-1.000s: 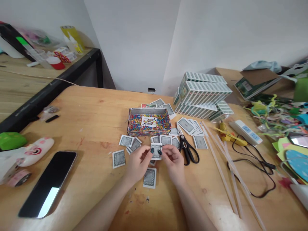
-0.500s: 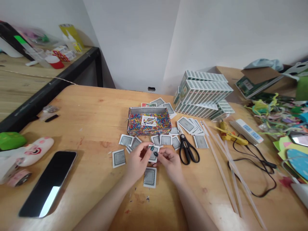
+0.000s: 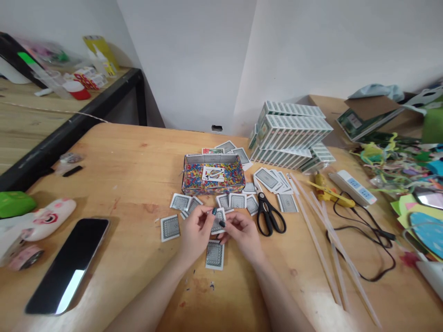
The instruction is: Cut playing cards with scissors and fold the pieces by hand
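Observation:
Between both hands is a playing card, its grey patterned back facing up. My left hand pinches its left side between thumb and fingers. On the right side, my right hand grips it the same way, with dark-painted nails showing. Just below lies another face-down card flat on the table. Beyond my hands stands an open box with a colourful patterned lining, and a face-up card lies in it. Several face-down cards are spread in front of the box.
Black-handled scissors lie right of my hands, near fanned cards. Clear glue sticks, a yellow glue gun and a power strip are farther right. Stacked card boxes stand behind. A phone lies left.
The card between my hands has tilted slightly, and its patterned back shows more. My fingers have shifted a little on it. The whole view has drifted very slightly.

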`<action>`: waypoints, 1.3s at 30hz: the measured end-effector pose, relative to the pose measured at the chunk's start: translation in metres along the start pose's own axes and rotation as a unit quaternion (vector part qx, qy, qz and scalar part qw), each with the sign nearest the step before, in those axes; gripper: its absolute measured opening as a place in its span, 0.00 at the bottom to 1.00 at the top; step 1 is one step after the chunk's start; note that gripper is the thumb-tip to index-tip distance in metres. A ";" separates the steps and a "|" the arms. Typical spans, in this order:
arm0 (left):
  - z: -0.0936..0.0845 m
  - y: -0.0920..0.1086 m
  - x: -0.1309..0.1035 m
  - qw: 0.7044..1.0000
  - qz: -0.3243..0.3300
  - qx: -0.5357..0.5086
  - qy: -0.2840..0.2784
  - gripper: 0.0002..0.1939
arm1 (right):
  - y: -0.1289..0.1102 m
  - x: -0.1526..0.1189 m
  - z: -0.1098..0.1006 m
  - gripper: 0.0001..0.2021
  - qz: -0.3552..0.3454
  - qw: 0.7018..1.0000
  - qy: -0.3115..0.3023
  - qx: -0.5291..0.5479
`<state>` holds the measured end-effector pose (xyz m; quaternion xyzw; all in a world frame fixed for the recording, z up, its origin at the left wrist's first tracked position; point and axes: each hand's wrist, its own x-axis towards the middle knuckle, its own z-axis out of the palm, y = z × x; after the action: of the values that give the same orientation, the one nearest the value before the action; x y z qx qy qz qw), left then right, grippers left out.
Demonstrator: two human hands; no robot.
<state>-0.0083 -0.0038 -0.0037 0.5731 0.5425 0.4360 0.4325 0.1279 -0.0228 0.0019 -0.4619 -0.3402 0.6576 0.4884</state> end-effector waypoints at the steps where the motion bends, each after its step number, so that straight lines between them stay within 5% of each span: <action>1: 0.000 0.000 0.000 1.000 -0.001 -0.008 0.012 0.06 | -0.001 0.000 0.000 0.11 0.001 1.000 -0.004 -0.001; 9: 0.002 0.005 0.000 0.998 -0.008 -0.061 0.004 0.09 | 0.002 0.001 -0.004 0.10 -0.039 0.992 0.118 0.003; 16: -0.001 0.003 0.001 0.999 0.000 -0.035 0.019 0.12 | 0.001 0.002 -0.005 0.12 -0.010 0.997 0.073 0.013; 39: 0.001 0.006 0.001 0.998 -0.025 -0.032 0.037 0.08 | 0.001 -0.001 -0.001 0.11 -0.041 0.988 0.133 -0.072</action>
<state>-0.0060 -0.0034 0.0018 0.5285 0.5582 0.4634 0.4408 0.1290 -0.0242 0.0009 -0.5646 -0.3377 0.5434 0.5214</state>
